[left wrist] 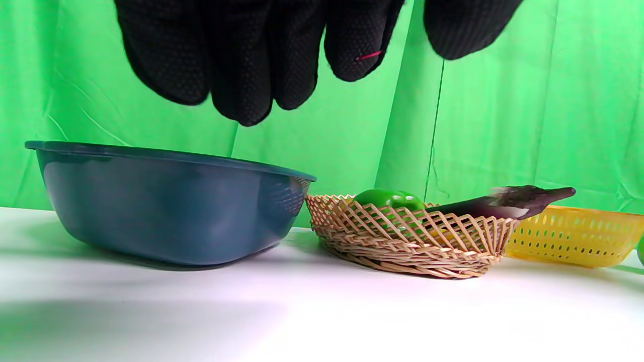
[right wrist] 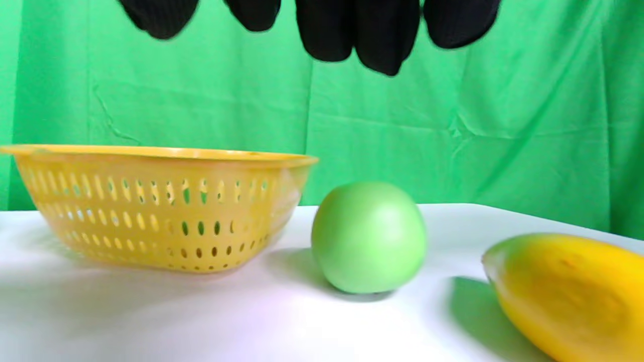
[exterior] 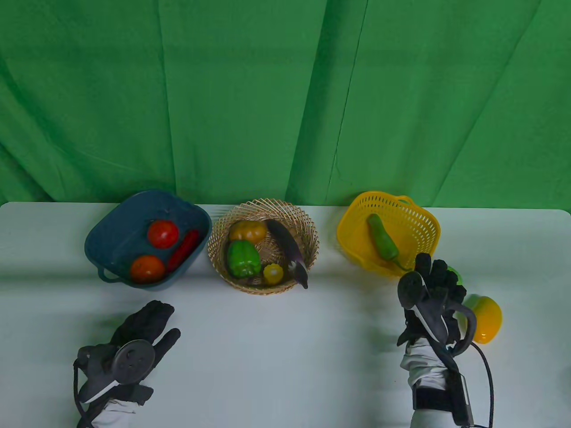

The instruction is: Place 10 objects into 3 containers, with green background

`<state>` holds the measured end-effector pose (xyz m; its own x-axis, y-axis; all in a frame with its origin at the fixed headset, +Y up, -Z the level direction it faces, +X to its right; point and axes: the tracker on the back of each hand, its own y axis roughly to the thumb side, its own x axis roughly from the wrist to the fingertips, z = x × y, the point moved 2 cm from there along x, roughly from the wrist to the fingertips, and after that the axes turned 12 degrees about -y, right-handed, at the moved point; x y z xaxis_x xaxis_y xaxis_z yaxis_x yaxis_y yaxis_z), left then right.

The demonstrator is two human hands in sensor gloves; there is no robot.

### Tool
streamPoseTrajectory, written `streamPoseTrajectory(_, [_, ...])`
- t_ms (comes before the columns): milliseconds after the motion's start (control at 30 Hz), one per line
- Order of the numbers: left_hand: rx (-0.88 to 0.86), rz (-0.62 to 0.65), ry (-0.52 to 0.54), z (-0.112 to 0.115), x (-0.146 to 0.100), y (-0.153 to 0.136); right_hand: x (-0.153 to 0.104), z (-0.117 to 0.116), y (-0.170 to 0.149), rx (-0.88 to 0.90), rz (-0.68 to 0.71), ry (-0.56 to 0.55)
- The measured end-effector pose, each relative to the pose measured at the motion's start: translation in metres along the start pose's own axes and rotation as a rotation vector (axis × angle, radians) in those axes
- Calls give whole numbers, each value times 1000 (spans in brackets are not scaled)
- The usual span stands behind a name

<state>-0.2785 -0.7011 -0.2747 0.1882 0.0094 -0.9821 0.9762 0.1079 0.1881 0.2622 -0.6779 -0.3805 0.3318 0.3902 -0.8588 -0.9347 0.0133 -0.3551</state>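
My right hand (exterior: 435,281) hovers open over a green apple (exterior: 456,273), its fingers (right wrist: 372,30) above the apple (right wrist: 370,236) and apart from it. A yellow bell pepper (exterior: 486,318) lies just right of the hand, and it also shows in the right wrist view (right wrist: 568,296). The yellow basket (exterior: 430,223) behind holds a green chili (exterior: 382,238). My left hand (exterior: 151,321) is open and empty, low over the table in front of the blue bowl (exterior: 93,240); its fingers (left wrist: 241,60) hold nothing.
The blue bowl holds two tomatoes (exterior: 163,234) and a red chili (exterior: 184,249). The wicker basket (exterior: 312,232) holds a green pepper (exterior: 243,258), an orange pepper, a small yellow fruit and an eggplant (exterior: 290,249) that overhangs its rim. A green curtain hangs behind.
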Motion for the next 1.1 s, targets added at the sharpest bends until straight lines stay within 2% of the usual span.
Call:
streamPoseTrajectory(300, [0, 11, 3, 1, 0, 2, -10, 0, -42, 37, -96, -34])
streamPoseTrajectory(667, [-6, 14, -7, 3, 0, 4, -17, -22, -95, 69, -233, -14])
streamPoseTrajectory(933, [-7, 4, -12, 3, 0, 3, -20, -44, -121, 33, -283, 48])
streamPoseTrajectory(1100, [-3, -7, -25, 5, 1, 1, -21, -61, -128, 3, -292, 134])
